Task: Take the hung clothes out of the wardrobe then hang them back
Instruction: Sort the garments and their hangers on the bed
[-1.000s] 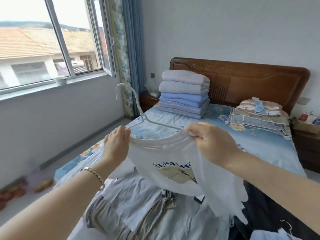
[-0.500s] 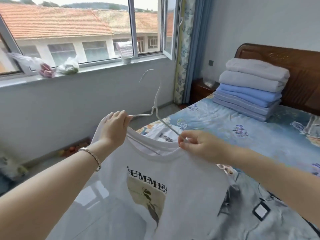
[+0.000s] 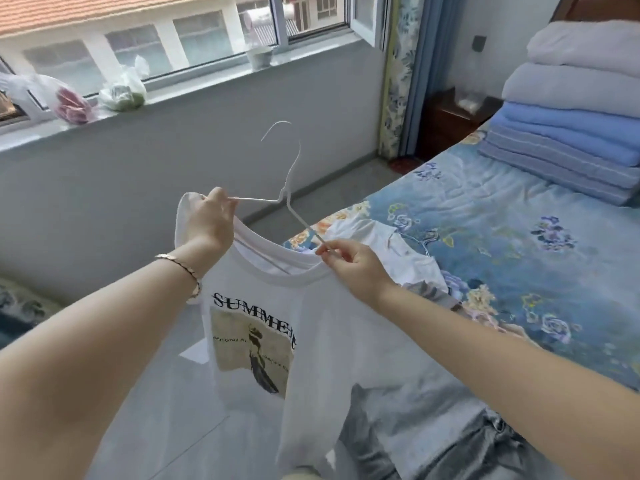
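My left hand (image 3: 207,225) grips the hanger (image 3: 283,197) and shirt (image 3: 311,341) shoulder; my right hand (image 3: 356,268) pinches its other arm (fingers (image 3: 341,250) curled).

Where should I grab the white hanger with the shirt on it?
Grab the hanger by its bare neck under the hook, coming from above. It sticks up clear of the T-shirt, while its arms run into the collar.
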`<state>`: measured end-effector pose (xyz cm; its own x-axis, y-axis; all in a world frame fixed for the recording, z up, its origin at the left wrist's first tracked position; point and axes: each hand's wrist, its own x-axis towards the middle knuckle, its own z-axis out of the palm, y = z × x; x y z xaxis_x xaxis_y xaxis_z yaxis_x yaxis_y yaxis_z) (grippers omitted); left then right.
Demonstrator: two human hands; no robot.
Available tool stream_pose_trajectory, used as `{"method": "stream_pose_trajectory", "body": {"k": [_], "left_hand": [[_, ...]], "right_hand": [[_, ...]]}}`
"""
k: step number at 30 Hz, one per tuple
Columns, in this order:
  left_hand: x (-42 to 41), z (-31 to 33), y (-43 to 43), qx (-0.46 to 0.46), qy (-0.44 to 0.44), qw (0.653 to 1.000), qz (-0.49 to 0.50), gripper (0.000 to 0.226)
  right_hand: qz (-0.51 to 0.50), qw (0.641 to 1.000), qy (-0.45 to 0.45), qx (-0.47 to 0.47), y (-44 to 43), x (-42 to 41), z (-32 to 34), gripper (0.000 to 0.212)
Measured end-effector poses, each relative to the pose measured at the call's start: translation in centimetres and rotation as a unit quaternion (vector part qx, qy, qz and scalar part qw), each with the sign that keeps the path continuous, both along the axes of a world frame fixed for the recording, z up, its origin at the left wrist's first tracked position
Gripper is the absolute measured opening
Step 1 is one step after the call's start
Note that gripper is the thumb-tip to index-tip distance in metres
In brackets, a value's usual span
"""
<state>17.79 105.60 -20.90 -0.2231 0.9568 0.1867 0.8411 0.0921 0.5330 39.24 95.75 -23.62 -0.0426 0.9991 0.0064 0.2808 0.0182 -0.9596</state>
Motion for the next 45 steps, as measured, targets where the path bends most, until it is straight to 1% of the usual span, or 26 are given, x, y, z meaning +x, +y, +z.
{"method": "stream_pose_trajectory", "body": {"k": [3, 5, 7, 9, 13, 18, 21, 25, 28, 30, 32, 33, 34, 35, 36, 37, 38, 39, 40, 41, 43, 45], "left_hand": [[1.8, -3.1, 4.8, -0.047, 0.008, 0.999, -0.024, 0.031], [4.0, -5.4, 8.2, -0.079, 0.011, 0.996, -0.046, 0.032], [6.6, -8.1, 12.2, -0.098, -0.017, 0.993, -0.066, 0.031], [9.2, -11.5, 17.0, -0.120, -0.036, 0.988, -0.094, 0.030], [15.3, -18.7, 25.7, -0.177, -0.051, 0.970, -0.160, 0.029], [22.2, -28.8, 33.6, -0.222, -0.063, 0.946, -0.228, 0.024], [25.8, -34.6, 36.6, -0.232, -0.057, 0.932, -0.272, 0.026], [30.9, -40.7, 39.3, -0.238, -0.021, 0.912, -0.333, 0.027], [34.7, -43.9, 41.6, -0.245, 0.007, 0.903, -0.353, 0.025], [37.0, -46.7, 42.7, -0.280, 0.031, 0.884, -0.372, 0.028], [38.0, -49.2, 42.7, -0.330, 0.049, 0.845, -0.418, 0.030], [38.1, -50.6, 42.5, -0.339, 0.058, 0.823, -0.452, 0.030], [38.0, -51.5, 42.4, -0.334, 0.065, 0.809, -0.479, 0.031], [37.7, -52.2, 42.7, -0.318, 0.061, 0.807, -0.493, 0.034], [37.5, -52.5, 43.4, -0.288, 0.061, 0.817, -0.495, 0.039], [37.2, -52.6, 44.4, -0.245, 0.083, 0.832, -0.491, 0.047], [36.9, -52.5, 45.6, -0.211, 0.130, 0.841, -0.480, 0.059], [36.5, -52.3, 46.9, -0.201, 0.176, 0.841, -0.470, 0.073], [36.3, -52.0, 48.2, -0.216, 0.212, 0.829, -0.471, 0.085], [36.3, -51.9, 49.1, -0.240, 0.239, 0.807, -0.484, 0.093], [36.6, -52.1, 49.8, -0.255, 0.288, 0.768, -0.511, 0.102], [37.1, -52.3, 49.6, -0.244, 0.324, 0.757, -0.512, 0.106]], "right_hand": [[-0.029, 0.999, 0.009, -0.035, 4.1, 1.0, -3.8, 0.014], [-0.074, 0.995, 0.025, -0.064, 7.3, 2.2, -6.6, 0.014], [-0.124, 0.988, 0.040, -0.089, 10.8, 4.0, -9.7, 0.014], [-0.171, 0.978, 0.033, -0.111, 14.5, 6.2, -12.8, 0.013], [-0.252, 0.955, 0.000, -0.158, 21.5, 11.2, -19.5, 0.014], [-0.313, 0.927, -0.063, -0.199, 27.6, 17.5, -28.0, 0.018], [-0.341, 0.910, -0.123, -0.203, 29.5, 20.9, -33.0, 0.014], [-0.388, 0.875, -0.200, -0.211, 31.2, 25.1, -39.0, 0.018], [-0.428, 0.844, -0.223, -0.236, 32.1, 27.4, -43.1, 0.020], [-0.450, 0.821, -0.230, -0.265, 32.4, 28.5, -46.2, 0.021], [-0.455, 0.800, -0.250, -0.300, 32.4, 29.0, -48.9, 0.021], [-0.456, 0.790, -0.271, -0.307, 32.2, 29.0, -50.3, 0.020], [-0.456, 0.779, -0.302, -0.307, 32.1, 28.9, -51.4, 0.018], [-0.459, 0.767, -0.333, -0.299, 32.1, 28.7, -52.3, 0.016], [-0.470, 0.754, -0.355, -0.290, 32.2, 28.4, -53.0, 0.015], [-0.484, 0.743, -0.367, -0.282, 32.3, 28.2, -53.4, 0.014], [-0.499, 0.731, -0.376, -0.273, 32.4, 28.2, -53.6, 0.012], [-0.507, 0.725, -0.382, -0.268, 32.5, 28.4, -53.7, 0.013], [-0.504, 0.723, -0.384, -0.276, 32.5, 28.6, -53.8, 0.019], [-0.492, 0.726, -0.383, -0.291, 32.4, 28.9, -53.8, 0.027], [-0.466, 0.730, -0.388, -0.316, 32.4, 29.5, -53.6, 0.041], [-0.449, 0.724, -0.394, -0.345, 32.5, 30.1, -53.1, 0.050]]}}
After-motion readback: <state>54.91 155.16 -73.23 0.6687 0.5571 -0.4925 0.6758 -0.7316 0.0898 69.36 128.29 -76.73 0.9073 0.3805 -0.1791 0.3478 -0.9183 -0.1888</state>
